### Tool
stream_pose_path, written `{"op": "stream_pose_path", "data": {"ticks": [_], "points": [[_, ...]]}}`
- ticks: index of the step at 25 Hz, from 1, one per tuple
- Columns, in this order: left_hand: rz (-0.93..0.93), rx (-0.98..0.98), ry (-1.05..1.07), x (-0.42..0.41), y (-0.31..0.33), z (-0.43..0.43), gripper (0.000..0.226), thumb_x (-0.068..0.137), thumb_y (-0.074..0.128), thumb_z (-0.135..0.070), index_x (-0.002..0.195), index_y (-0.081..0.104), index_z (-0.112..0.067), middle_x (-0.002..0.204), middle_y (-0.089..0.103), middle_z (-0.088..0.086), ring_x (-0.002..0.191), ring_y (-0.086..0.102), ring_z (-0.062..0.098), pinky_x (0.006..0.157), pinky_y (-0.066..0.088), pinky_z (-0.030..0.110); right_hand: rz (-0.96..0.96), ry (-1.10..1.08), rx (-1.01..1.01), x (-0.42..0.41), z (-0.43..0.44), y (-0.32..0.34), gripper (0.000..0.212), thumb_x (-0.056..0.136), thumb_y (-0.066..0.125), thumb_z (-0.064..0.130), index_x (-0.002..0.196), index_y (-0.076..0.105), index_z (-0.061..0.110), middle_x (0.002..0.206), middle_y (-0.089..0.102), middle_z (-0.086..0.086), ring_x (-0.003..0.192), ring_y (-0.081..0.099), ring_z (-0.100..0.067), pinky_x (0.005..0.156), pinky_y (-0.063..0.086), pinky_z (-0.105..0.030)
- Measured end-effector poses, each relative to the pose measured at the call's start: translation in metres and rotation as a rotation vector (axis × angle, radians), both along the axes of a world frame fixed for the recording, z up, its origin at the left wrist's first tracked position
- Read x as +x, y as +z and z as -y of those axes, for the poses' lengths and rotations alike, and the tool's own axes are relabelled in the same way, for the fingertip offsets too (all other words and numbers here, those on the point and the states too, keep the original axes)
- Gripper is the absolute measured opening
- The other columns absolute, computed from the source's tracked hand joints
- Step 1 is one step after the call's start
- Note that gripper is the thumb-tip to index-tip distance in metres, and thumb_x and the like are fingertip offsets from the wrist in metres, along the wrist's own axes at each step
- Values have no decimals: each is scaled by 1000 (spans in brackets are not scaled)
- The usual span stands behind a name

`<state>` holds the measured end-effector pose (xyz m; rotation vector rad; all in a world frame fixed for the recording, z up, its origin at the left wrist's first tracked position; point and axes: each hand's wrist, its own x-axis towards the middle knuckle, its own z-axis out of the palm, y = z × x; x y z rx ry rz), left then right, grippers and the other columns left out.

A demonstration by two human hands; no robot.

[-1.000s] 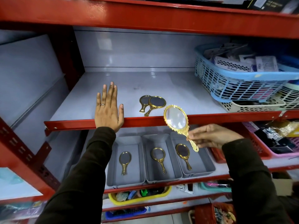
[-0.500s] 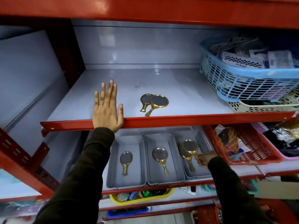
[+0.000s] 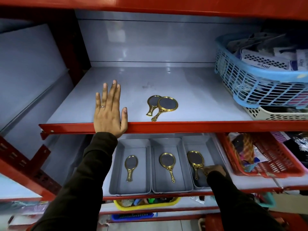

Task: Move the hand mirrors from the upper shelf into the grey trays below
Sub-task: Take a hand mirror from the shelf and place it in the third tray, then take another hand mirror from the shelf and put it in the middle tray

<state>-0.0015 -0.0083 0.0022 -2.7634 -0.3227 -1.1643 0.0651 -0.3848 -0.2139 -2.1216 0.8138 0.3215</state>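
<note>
Our left hand [image 3: 109,112] lies flat and empty on the upper shelf [image 3: 191,104]; our right hand [image 3: 214,169] grips a gold mirror's [image 3: 195,158] handle in the right grey tray [image 3: 188,142].

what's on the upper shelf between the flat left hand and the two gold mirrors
Nothing: in the head view the grey shelf surface is bare between the left hand and the two overlapping mirrors.

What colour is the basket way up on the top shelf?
Light blue basket, seen in the head view.
</note>
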Motion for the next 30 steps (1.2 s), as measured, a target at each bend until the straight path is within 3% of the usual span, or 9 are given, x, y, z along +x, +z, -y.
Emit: {"op": "stream_pose_path", "data": {"ticks": [3, 6, 9, 12, 17, 20, 24, 27, 30], "points": [[5, 2, -4, 0, 0, 1, 72, 89, 31, -34, 154, 15, -8, 162, 12, 8, 151, 6, 27, 123, 2, 41, -72, 69, -146, -3, 0, 1, 23, 89, 63, 19, 100, 72, 0, 102, 72, -11, 104, 68, -24, 69, 40, -21], [11, -14, -17, 0, 0, 1, 72, 89, 32, -34, 154, 15, -8, 162, 12, 8, 151, 6, 28, 123, 2, 41, -32, 56, -87, -5, 1, 3, 20, 83, 65, 19, 89, 76, 3, 86, 70, -11, 91, 69, -27, 71, 45, -21], [0, -13, -16, -1, 0, 1, 71, 90, 31, -34, 154, 14, -8, 162, 11, 8, 151, 5, 27, 123, 3, 43, 90, 26, -41, -3, 2, 9, 11, 81, 69, 15, 77, 79, 14, 85, 77, -10, 87, 71, -28, 87, 55, -32], [-12, -18, -14, -2, 0, 1, 71, 90, 30, -35, 154, 13, -8, 162, 10, 8, 151, 4, 27, 123, 3, 42, 281, 65, 93, -2, -3, 34, 20, 79, 73, 6, 68, 76, 23, 89, 78, -11, 90, 73, -29, 91, 56, -45], [-35, -42, -28, -5, 1, 1, 72, 90, 28, -36, 154, 11, -8, 163, 8, 7, 151, 3, 26, 123, 2, 41, 425, 266, 310, -18, -26, 115, 17, 75, 79, 3, 78, 74, 19, 93, 77, -15, 87, 73, -29, 81, 61, -42], [-46, -56, -30, -5, 2, 2, 72, 90, 30, -36, 154, 12, -9, 163, 8, 6, 151, 3, 25, 124, 4, 42, 358, 486, 414, -40, -43, 185, 21, 75, 81, 9, 94, 76, 6, 87, 77, -14, 75, 72, -21, 73, 61, -35], [-60, -46, -17, -5, 2, 1, 73, 90, 31, -36, 154, 11, -9, 163, 7, 6, 151, 2, 24, 123, 3, 41, 346, 750, 518, -49, -73, 261, 22, 78, 79, 15, 97, 76, 3, 85, 78, -13, 67, 72, -16, 60, 60, -23], [-65, -40, -23, -4, 3, -1, 73, 90, 31, -37, 154, 12, -9, 163, 7, 6, 151, 1, 23, 123, 3, 41, 591, 575, 347, -24, -111, 279, 22, 78, 79, 20, 89, 77, 1, 83, 77, -16, 69, 71, -22, 64, 62, -28], [-65, -35, -26, -5, 3, -1, 73, 89, 32, -36, 154, 13, -9, 163, 8, 6, 151, 3, 24, 123, 3, 41, 545, 490, 6, 6, -149, 275, 44, 72, 75, 49, 80, 73, 6, 70, 76, -9, 68, 74, -25, 73, 63, -39]]}}
